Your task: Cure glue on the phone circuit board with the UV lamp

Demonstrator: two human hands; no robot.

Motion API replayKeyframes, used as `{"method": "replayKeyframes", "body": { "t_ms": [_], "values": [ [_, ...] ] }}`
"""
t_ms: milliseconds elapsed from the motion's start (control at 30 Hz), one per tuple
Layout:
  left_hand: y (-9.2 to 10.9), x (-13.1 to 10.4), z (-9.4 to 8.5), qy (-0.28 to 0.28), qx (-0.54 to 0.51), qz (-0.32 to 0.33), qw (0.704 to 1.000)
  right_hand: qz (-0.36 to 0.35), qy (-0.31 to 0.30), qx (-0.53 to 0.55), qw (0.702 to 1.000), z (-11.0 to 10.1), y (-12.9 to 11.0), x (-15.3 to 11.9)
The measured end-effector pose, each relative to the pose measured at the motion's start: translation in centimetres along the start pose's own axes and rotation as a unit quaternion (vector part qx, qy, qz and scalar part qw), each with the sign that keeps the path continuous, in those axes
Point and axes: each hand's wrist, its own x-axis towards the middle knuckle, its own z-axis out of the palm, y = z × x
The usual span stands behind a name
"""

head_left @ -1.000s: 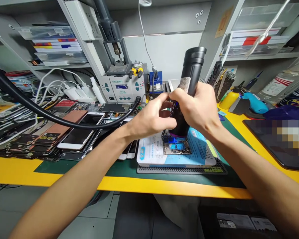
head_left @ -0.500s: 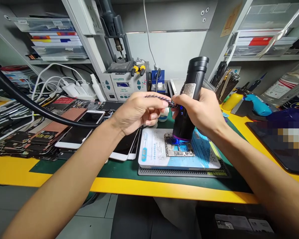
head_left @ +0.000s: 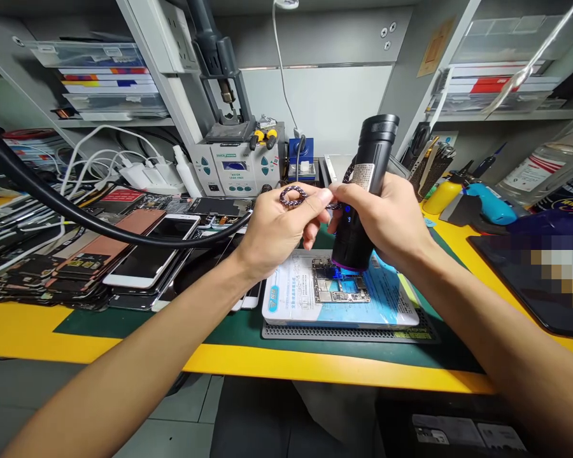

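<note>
The cord (head_left: 291, 188), straighter earlier, now loops at the left hand (head_left: 277, 230), fingers pinching it; the right hand (head_left: 395, 211) wraps its fingers round the flashlight (head_left: 356, 245) above the circuit board (head_left: 344, 296). Lighting seems uninterrupted.

Torch (head_left: 354, 235): black, purple rim at the lower end, blue digit. Cord (head_left: 293, 189): dark braid, pale flecks. Box (head_left: 291, 280): white with light-blue patches. Circuit board (head_left: 325, 291): dark and silver-grey, blue glow. Mat (head_left: 233, 327): green. Bench (head_left: 315, 370): yellow. Phone (head_left: 153, 251): white frame, black screen.
</note>
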Motion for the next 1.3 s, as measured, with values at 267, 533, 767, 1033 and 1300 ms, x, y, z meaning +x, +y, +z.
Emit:
{"method": "replayKeyframes", "body": {
  "t_ms": [267, 533, 767, 1033, 1300],
  "values": [
    [-0.6, 0.6, -0.9, 0.043, 0.114, 0.033, 0.992, 0.046, -0.026, 0.067, 0.996, -0.4, -0.6, 0.0],
    [-0.1, 0.4, -0.7, 0.061, 0.071, -0.021, 0.995, 0.074, -0.066, 0.109, 0.989, -0.9, -0.6, 0.0],
    [-0.3, 0.5, -0.3, 0.095, 0.048, 0.002, 0.994, 0.088, -0.173, 0.115, 0.974, -0.7, -1.1, -0.5],
    [0.2, 0.4, -0.6, 0.093, -0.026, -0.015, 0.995, 0.079, -0.182, 0.109, 0.974, -0.6, -0.5, -0.5],
    [0.2, 0.0, -0.4, 0.012, -0.119, -0.077, 0.990, 0.044, -0.086, 0.096, 0.991, -0.4, -0.5, -0.5]
  ]
}}
